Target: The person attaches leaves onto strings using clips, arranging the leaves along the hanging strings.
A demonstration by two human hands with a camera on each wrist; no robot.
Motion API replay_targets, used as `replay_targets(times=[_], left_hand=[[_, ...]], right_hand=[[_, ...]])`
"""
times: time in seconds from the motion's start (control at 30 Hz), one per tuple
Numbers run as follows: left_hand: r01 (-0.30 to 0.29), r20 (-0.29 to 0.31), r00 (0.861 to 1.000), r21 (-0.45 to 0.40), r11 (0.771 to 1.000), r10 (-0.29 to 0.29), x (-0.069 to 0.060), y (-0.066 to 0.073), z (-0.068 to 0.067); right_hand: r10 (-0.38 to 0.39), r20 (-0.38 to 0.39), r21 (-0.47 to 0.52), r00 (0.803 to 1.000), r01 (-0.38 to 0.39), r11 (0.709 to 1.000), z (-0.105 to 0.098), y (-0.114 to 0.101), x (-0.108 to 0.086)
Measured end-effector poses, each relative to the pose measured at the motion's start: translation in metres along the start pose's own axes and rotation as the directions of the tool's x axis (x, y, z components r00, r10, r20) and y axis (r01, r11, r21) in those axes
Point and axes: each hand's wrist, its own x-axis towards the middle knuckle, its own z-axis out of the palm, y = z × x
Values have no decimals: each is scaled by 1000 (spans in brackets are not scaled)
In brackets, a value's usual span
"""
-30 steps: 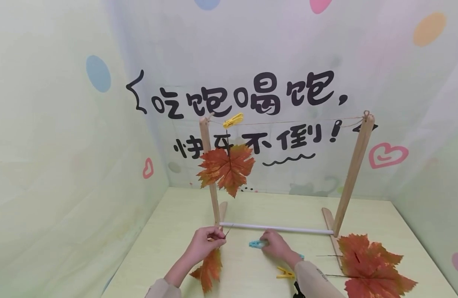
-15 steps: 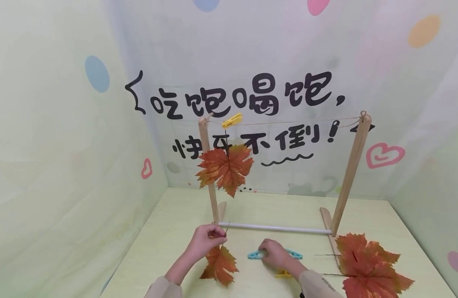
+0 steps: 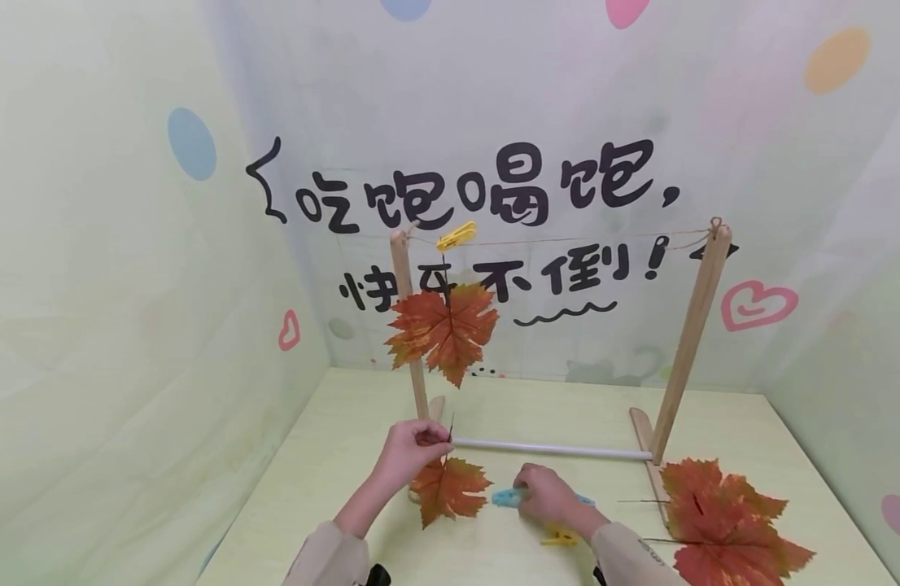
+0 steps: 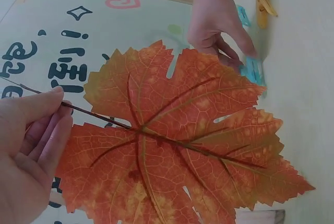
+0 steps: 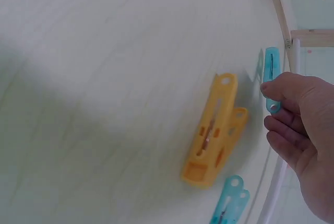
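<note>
My left hand (image 3: 413, 450) pinches the thin dark stem of an orange-red artificial leaf (image 4: 172, 140) between thumb and fingers, and the leaf hangs down in front of the frame's left post. To the right, my right hand (image 3: 545, 494) holds a blue clothespin (image 5: 272, 67) between thumb and fingers, low over the table. A yellow clothespin (image 5: 211, 130) and another blue clothespin (image 5: 229, 203) lie close to that hand. On the string above, a yellow clothespin (image 3: 457, 236) holds the stem of a hanging leaf (image 3: 450, 325).
The wooden stand has a left post (image 3: 404, 268), a right post (image 3: 692, 342) and a white crossbar (image 3: 552, 448) near the table (image 3: 552, 407). Orange leaves (image 3: 736, 521) lie at the right, stems pointing left. A printed curtain (image 3: 567, 81) stands behind.
My left hand has risen slightly, and its leaf has swung up and to the right. My right hand has moved slightly down and right, still with the blue clothespin.
</note>
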Motion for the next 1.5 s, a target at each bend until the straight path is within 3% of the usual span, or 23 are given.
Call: replay_targets(times=[0.3,0.57,0.8,0.93,1.1,1.33,1.5], left_hand=[[0,52,999,-57,998,3,9,17,7],[-47,75,996,-19,999,48,8,53,6],[-91,117,989,-18,996,92,16,69,5],[-84,115,990,-17,996,85,24,74,4],[-122,106,987,2,993,121,30,91,1],[-144,80,986,-20,989,145,53,81,3],[-167,52,985,7,986,167,64,85,3]], right_hand=[[-117,-14,-35,993,117,993,-44,4,3],[-140,-26,-86,990,137,987,-89,4,3],[-204,-59,-145,977,194,970,-127,-5,5],[-239,-79,-169,968,223,960,-146,-14,5],[-242,-64,-186,968,226,956,-167,-27,2],[-283,-92,-246,955,253,936,-200,-34,-2],[-300,-132,-287,945,254,924,-223,-38,-5]])
